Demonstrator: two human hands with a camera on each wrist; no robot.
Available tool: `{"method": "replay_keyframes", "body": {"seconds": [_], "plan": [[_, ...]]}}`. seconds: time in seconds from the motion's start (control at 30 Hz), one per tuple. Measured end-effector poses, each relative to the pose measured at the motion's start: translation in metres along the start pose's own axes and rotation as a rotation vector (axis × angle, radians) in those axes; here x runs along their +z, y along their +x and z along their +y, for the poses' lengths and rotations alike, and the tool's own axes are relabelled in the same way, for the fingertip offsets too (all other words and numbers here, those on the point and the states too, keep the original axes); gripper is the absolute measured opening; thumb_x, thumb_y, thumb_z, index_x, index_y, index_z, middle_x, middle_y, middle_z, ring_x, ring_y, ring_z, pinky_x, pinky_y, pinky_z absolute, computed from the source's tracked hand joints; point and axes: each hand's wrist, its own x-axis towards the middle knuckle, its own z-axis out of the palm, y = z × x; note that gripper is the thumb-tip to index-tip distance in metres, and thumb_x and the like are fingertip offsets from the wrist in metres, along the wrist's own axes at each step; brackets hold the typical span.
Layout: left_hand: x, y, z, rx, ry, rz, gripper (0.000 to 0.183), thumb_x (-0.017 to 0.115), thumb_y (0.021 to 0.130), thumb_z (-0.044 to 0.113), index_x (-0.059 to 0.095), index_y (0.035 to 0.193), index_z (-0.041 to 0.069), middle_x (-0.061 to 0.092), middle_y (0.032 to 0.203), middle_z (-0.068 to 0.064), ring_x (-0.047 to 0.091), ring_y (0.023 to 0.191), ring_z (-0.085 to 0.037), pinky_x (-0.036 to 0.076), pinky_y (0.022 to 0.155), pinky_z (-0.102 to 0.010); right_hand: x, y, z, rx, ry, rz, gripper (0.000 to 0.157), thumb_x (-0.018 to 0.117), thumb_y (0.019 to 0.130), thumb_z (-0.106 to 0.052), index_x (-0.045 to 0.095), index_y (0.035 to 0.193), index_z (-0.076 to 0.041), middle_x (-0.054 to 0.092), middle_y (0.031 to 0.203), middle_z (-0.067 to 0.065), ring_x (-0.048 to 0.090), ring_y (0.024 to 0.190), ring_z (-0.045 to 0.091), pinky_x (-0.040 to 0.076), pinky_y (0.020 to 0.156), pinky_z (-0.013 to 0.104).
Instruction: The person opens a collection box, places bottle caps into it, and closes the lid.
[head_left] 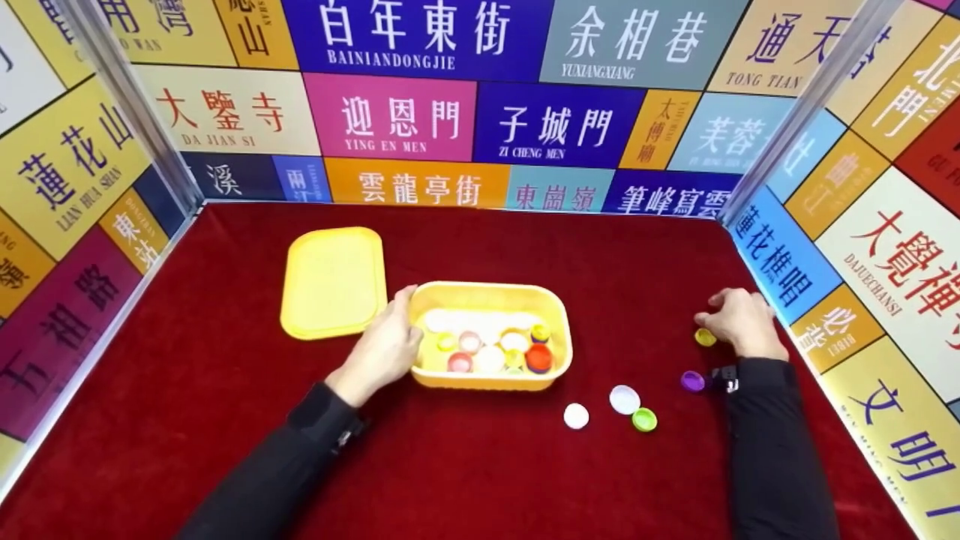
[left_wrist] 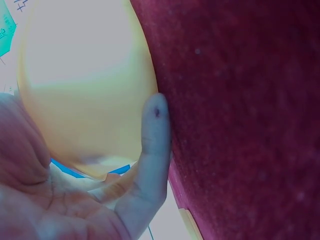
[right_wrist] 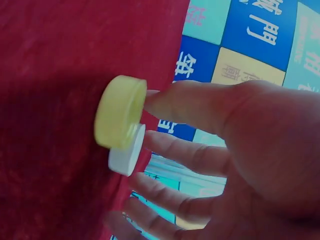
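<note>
My left hand (head_left: 386, 349) grips the left end of a yellow plastic box (head_left: 487, 381), which holds several round bottle caps in white, pink, red and yellow. In the left wrist view, the box (left_wrist: 95, 115) lies against that hand's palm and fingers (left_wrist: 156, 135). Over at the right, my right hand (head_left: 739, 319) reaches down beside a yellow cap (head_left: 705, 337). The right wrist view shows its thumb and fingers (right_wrist: 187, 155) spread around this yellow cap (right_wrist: 120, 112) and a white cap (right_wrist: 126, 152). Whether the fingertips touch either cap, I cannot tell.
A yellow lid (head_left: 335, 281) lies left of the box. On the red cloth to the right are a white cap (head_left: 576, 415), a larger white cap (head_left: 624, 399), a green cap (head_left: 644, 419) and a purple cap (head_left: 692, 381). Printed panels (head_left: 397, 116) wall the table's back and sides.
</note>
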Motion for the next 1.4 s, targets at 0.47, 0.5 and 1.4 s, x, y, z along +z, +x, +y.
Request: {"method": "replay_keyframes", "body": {"seconds": [0.47,0.5,1.4], "plan": [[0.004,-0.003,0.000,-0.001,-0.005,-0.001,0.070,0.057,0.108,0.001,0.037,0.175,-0.005,0.058,0.170,-0.032,0.062,0.156,-0.045,0.052,0.131,-0.059,-0.002,-0.008,-0.009,0.103,0.054,-0.082,0.031,0.079,0.103,-0.016,0.078,0.127,0.005,0.075,0.127,0.032,0.071,0.094,0.036,0.054,0.071,0.039],[0.004,-0.003,0.000,-0.003,-0.006,-0.002,0.070,0.057,0.108,0.001,0.037,0.175,-0.005,0.058,0.170,-0.032,0.062,0.156,-0.045,0.052,0.130,-0.059,-0.002,-0.008,-0.011,0.093,0.053,-0.086,0.030,0.080,0.103,-0.015,0.079,0.125,0.005,0.075,0.125,0.031,0.071,0.093,0.035,0.054,0.071,0.038],[-0.001,0.000,0.001,0.017,0.006,0.013,0.070,0.058,0.107,0.000,0.037,0.174,-0.006,0.058,0.169,-0.034,0.062,0.156,-0.046,0.052,0.130,-0.059,0.001,-0.027,-0.109,-0.238,0.099,0.040,0.029,0.073,0.108,-0.014,0.083,0.129,0.002,0.086,0.122,0.024,0.078,0.109,0.041,0.063,0.098,0.056]]}}
